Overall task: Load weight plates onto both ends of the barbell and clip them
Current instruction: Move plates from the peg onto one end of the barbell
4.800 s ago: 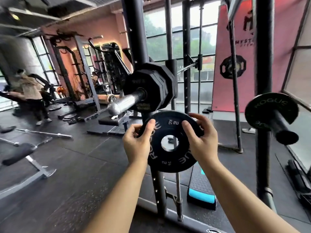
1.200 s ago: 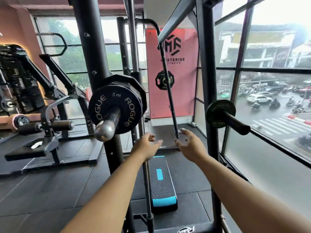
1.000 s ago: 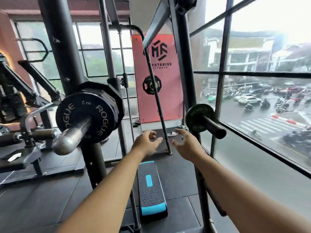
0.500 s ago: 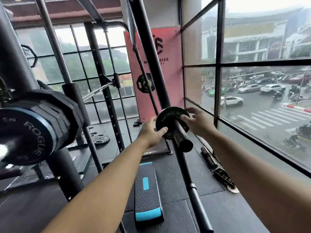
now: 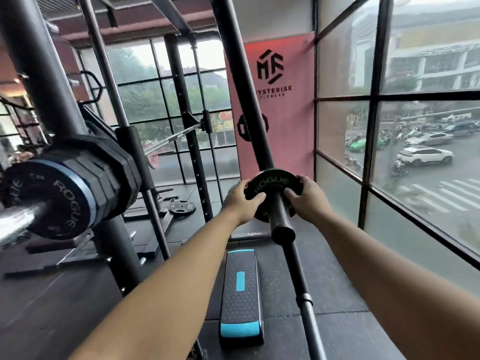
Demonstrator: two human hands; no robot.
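Note:
A small black Rogue plate with green lettering [image 5: 271, 183] sits on a black storage peg [image 5: 280, 222] of the rack. My left hand [image 5: 240, 202] grips the plate's left edge and my right hand [image 5: 306, 197] grips its right edge. At the left, the barbell sleeve [image 5: 18, 222] sticks out toward me, loaded with several black plates [image 5: 104, 175] and a small Rogue plate with a blue rim [image 5: 57, 201] outermost. No clip shows on the sleeve.
Black rack uprights [image 5: 249, 105] stand between the barbell and the peg. A black and blue step platform [image 5: 241, 294] lies on the floor below my arms. A loose plate [image 5: 181, 206] lies on the floor behind. Large windows [image 5: 426, 162] close the right side.
The small blue-rimmed plate I held went onto the barbell sleeve. I turned right, and both hands reached the green-lettered plate on the peg and now grip its edges.

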